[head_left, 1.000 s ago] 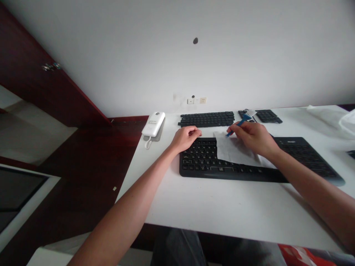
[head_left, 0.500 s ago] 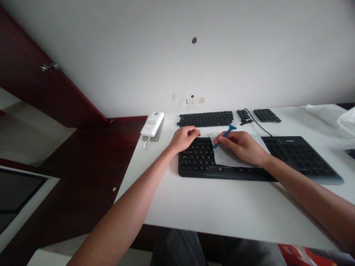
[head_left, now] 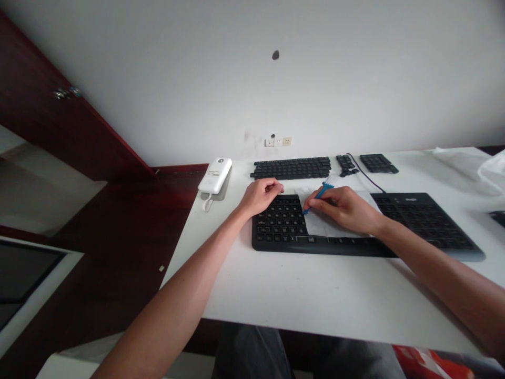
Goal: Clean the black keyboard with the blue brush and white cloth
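Observation:
A black keyboard base [head_left: 276, 245] lies on the white desk, square key sockets showing at its left. A white cloth or tissue [head_left: 315, 228] is spread over its middle. My right hand [head_left: 344, 210] rests on that cloth, pinching a slim blue brush [head_left: 322, 190] like a pen. The brush's white bristles point up and away; its lower tip meets the sockets by the cloth's left edge. My left hand [head_left: 261, 193] lies at the base's upper left corner, fingers curled, with nothing visible in them.
Black keycaps [head_left: 292, 168] lie in rows along the wall, with smaller groups [head_left: 379, 163] to their right. A cable [head_left: 365, 176] runs from the base. A white power bank [head_left: 215, 176] stands at the back left. White plastic [head_left: 465, 166] lies at the far right.
The brush has tilted and turned slightly in my right hand, its lower tip staying near the same sockets. My left hand keeps its place. The whole view has shifted a little.

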{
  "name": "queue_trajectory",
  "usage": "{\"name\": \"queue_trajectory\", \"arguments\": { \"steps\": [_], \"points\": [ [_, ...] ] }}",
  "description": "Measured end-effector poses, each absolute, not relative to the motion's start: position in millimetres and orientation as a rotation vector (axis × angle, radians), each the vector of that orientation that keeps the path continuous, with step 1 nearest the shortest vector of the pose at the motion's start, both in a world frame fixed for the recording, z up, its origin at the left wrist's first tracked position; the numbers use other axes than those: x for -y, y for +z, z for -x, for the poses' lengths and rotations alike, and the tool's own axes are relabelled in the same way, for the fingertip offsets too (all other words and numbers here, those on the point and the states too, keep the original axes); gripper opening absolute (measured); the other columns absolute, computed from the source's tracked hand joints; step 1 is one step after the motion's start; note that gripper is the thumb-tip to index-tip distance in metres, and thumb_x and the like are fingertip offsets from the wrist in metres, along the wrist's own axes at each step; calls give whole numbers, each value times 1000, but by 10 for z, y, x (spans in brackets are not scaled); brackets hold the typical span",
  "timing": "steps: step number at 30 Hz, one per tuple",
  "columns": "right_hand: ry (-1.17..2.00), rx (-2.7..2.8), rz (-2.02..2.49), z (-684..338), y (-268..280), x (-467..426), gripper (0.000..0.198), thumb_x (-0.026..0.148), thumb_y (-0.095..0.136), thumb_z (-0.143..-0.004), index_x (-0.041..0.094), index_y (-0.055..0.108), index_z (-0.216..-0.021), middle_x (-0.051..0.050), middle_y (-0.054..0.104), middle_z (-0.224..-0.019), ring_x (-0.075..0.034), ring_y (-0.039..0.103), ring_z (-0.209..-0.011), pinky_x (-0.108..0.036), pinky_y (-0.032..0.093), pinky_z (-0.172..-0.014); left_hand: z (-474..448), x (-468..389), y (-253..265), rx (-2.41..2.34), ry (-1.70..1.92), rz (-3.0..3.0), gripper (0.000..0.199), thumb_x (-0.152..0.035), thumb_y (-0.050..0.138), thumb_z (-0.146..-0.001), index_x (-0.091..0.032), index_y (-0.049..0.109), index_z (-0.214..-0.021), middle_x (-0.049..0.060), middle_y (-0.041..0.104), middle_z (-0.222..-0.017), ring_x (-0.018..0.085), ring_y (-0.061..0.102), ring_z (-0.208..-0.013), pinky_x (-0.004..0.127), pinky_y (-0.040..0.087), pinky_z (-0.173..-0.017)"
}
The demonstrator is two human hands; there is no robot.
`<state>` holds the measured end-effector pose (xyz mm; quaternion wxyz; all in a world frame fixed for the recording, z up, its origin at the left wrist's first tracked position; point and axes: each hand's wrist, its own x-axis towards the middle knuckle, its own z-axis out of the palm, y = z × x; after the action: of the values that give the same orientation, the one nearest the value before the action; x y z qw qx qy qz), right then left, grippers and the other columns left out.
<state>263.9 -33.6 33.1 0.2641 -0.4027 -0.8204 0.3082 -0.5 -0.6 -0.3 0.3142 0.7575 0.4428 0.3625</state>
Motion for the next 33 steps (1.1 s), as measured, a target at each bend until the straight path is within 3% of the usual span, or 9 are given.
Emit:
{"name": "queue_trajectory", "arguments": {
  "steps": [9,21,26,30,33],
  "points": [
    [731,2367,1051,-2685,407,339,34,50,62,-98,26,86,-95,-3,83,-91,-20,69,-66,-34,50,-64,-1,9,4,-1177,950,-1993,31,-40,57,-102,-18,73,-87,2,68,-80,18,57,-72,31,37,-68],
    [696,2355,1076,-2705,410,337,35,53,63,-96,27,86,-97,-3,83,-92,-20,69,-66,-36,51,-68,12,10,-1,-1182,949,-2002,32,-41,57,-103,-19,74,-88,3,72,-86,19,61,-78,32,42,-74],
    [667,2333,1105,-2709,473,370,39,55,58,-98,27,86,-92,-1,83,-98,-14,56,-51,-34,42,-55,9,4,-13,-1179,956,-2008,30,-40,57,-103,-19,74,-88,2,72,-86,19,61,-78,32,41,-73],
    [716,2278,1115,-2710,510,366,41,59,58,-98,28,85,-92,-2,83,-101,-17,63,-62,-34,41,-57,6,0,-12,-1181,947,-2012,31,-39,56,-103,-19,73,-87,3,72,-87,20,63,-80,32,42,-75],
    [712,2276,1108,-2706,506,357,41,59,59,-98,28,85,-90,-2,83,-101,-16,59,-58,-33,40,-56,4,3,1,-1179,944,-2010,31,-39,56,-103,-19,73,-87,3,72,-87,20,63,-81,32,43,-76]
  ]
}}
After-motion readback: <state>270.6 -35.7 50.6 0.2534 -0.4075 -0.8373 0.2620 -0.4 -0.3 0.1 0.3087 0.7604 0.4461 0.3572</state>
